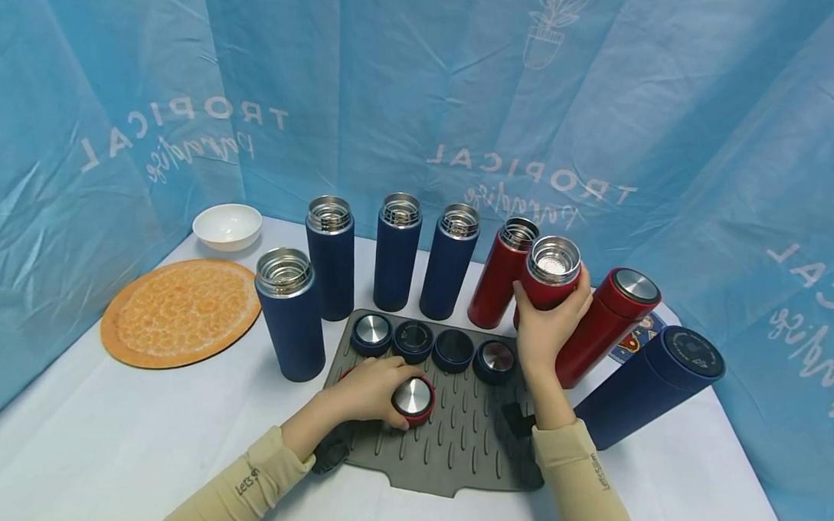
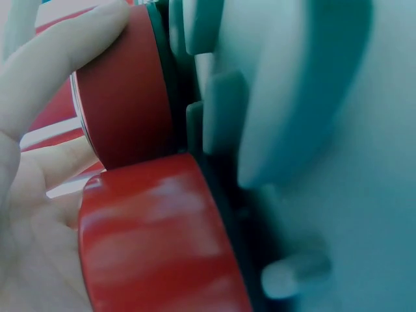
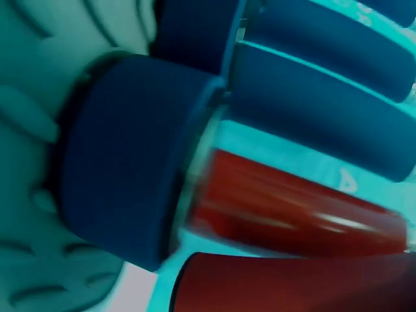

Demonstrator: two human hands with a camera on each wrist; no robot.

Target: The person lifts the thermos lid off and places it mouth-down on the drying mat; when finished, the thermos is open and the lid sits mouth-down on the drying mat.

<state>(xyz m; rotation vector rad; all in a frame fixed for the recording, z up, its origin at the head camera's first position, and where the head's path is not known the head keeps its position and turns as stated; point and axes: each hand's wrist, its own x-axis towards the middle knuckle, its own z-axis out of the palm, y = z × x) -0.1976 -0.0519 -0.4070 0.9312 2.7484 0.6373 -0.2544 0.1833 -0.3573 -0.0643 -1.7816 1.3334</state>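
Note:
My left hand [image 1: 369,391] pinches a red thermos lid [image 1: 418,415] with a silver top, which rests on the grey ridged mat [image 1: 445,453]. A second red lid [image 2: 159,240] sits right beside it, mostly covered by the hand in the head view. My right hand [image 1: 554,327] grips an uncapped red thermos [image 1: 547,296] by its upper body, behind the mat's right back corner. Its steel mouth faces up and shows a strainer inside. Along the mat's back edge stand several dark blue lids [image 1: 452,350]. Another uncapped red thermos [image 1: 492,286] is just left of the held one.
Several uncapped blue thermoses [image 1: 290,325] form an arc behind and left of the mat. At right stand a capped red thermos [image 1: 604,328] and a capped blue thermos [image 1: 640,399]. An orange round mat [image 1: 181,313] and a white bowl [image 1: 228,227] lie left.

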